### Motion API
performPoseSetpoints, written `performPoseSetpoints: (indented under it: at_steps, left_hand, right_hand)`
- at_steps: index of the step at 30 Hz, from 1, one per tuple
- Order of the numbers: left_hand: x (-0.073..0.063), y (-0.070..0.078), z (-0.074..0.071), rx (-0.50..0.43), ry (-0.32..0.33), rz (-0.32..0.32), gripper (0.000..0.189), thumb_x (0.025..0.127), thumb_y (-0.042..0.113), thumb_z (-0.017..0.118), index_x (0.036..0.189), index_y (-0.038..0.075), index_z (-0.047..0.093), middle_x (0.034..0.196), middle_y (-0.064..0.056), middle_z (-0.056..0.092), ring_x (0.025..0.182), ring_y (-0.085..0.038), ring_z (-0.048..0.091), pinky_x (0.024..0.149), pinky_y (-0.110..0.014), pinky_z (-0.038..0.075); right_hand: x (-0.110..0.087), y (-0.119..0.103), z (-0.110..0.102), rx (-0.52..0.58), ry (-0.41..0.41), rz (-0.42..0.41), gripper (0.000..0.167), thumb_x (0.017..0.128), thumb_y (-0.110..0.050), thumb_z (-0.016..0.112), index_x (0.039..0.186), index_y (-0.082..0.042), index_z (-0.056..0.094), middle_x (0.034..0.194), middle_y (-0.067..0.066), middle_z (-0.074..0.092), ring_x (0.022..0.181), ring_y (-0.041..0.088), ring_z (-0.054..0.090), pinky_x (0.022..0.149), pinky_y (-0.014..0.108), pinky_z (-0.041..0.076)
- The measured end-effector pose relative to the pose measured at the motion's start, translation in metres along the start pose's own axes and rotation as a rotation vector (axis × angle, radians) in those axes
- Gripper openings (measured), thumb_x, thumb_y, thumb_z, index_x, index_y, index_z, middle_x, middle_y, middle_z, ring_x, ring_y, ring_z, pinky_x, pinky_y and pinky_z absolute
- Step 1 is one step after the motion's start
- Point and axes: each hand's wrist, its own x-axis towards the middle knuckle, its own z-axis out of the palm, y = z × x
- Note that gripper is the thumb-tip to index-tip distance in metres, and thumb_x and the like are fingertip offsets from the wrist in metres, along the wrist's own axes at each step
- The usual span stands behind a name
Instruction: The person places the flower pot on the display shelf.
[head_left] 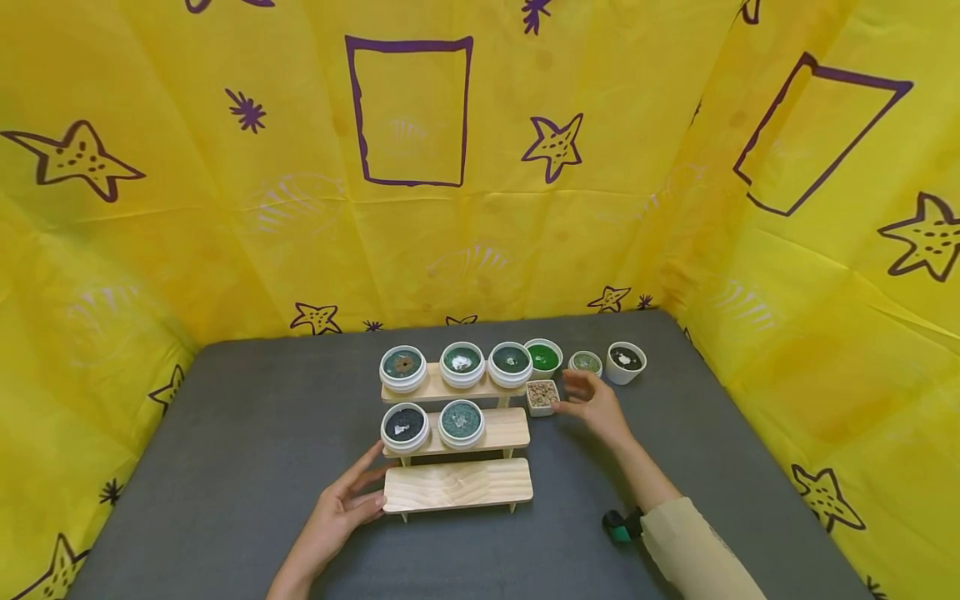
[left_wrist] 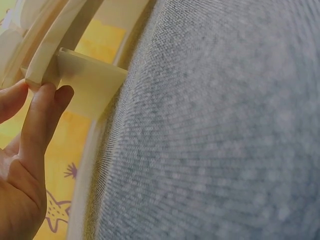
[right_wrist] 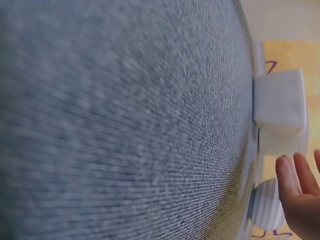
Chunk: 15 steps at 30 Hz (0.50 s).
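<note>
A wooden three-step stand (head_left: 459, 485) is on the grey table. My left hand (head_left: 339, 510) pinches the left end of its lowest step; the left wrist view shows thumb and fingers (left_wrist: 35, 117) at the board's corner. Several round white bowls with dark or green glossy fillings, including a brown-centred one (head_left: 402, 364), stand on the upper two steps. Beside the stand's right end is a small square white pot (head_left: 542, 411) of beige pebbles. My right hand (head_left: 596, 410) hovers just right of it, fingers loosely spread; the right wrist view shows a gap between fingertips and the square pot (right_wrist: 280, 102).
Behind the right hand stand a white cup with green filling (head_left: 543, 358), a small ribbed bowl (head_left: 585, 364) and a cup with dark filling (head_left: 626, 363). A yellow patterned cloth (head_left: 420, 250) encloses the table's back and sides. A dark band (head_left: 622, 527) is on the right wrist.
</note>
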Motion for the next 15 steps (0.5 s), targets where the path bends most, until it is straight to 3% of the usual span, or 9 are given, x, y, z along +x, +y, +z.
performPoseSetpoints:
  at_steps: [8,15]
  left_hand:
    - [0.001,0.001,0.000,0.014,0.014,-0.021,0.073,0.095,0.002,0.060,0.158,0.010,0.023,0.140,-0.048,0.038,0.104,0.001,0.067,0.079,-0.019,0.057]
    - [0.001,0.001,0.001,0.007,0.022,-0.037,0.073,0.095,0.003,0.060,0.158,0.011,0.023,0.141,-0.047,0.038,0.104,0.001,0.067,0.078,-0.020,0.058]
  right_hand:
    - [0.008,0.005,0.000,0.005,-0.102,-0.012,0.068,0.079,-0.001,0.079,0.139,0.006,0.048,0.141,0.030,0.052,0.124,0.046,0.057,0.098,0.040,0.054]
    - [0.010,0.011,0.003,0.043,-0.157,-0.030,0.069,0.076,0.004,0.077,0.139,0.008,0.048,0.140,0.032,0.052,0.122,0.047,0.058,0.086,0.018,0.052]
